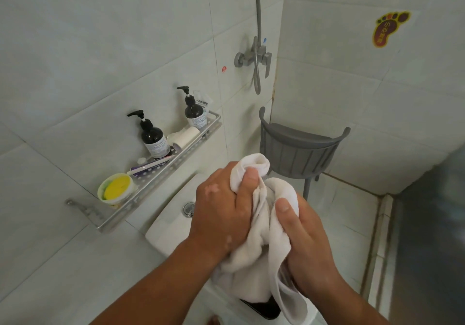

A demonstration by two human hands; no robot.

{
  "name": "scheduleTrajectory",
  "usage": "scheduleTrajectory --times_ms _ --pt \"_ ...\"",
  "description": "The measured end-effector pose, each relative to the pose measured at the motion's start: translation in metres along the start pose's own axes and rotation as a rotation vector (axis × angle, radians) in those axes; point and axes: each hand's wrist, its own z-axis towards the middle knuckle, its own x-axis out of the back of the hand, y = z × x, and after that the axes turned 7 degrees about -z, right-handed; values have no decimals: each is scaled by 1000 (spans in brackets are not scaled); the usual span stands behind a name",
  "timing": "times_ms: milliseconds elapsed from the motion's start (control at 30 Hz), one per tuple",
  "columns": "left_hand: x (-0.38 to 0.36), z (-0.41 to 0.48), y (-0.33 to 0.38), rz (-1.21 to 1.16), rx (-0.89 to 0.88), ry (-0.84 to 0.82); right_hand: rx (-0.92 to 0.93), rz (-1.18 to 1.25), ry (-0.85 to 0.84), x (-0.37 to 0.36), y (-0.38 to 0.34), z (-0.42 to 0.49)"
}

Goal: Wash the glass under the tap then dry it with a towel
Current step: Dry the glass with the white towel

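A white towel [261, 249] is bunched between both my hands, in front of me above a white toilet tank [166, 226]. My left hand [221, 211] grips the towel's upper part, thumb pressed over a fold. My right hand [302, 239] clasps the towel from the right side. The glass is wrapped inside the towel and hidden; only a greyish patch [270, 196] shows between the folds. The shower tap [254, 57] is on the wall, far above the hands.
A metal wall shelf [161, 173] at left carries two dark pump bottles [154, 136], a paper roll, a toothbrush and a yellow-filled bowl [115, 186]. A grey plastic chair [299, 153] stands in the corner behind. A dark object [264, 308] lies under the towel.
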Motion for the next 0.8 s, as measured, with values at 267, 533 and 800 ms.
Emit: scheduleTrajectory --times_ms 267,533,800 --pt "-17 -26 2 -37 1 -63 -262 154 148 -3 -7 8" --pt "-22 -30 -5 -86 86 -110 -357 201 92 1 -4 14" --pt "-17 -7 5 -188 172 -92 -91 138 45 8 -6 3"
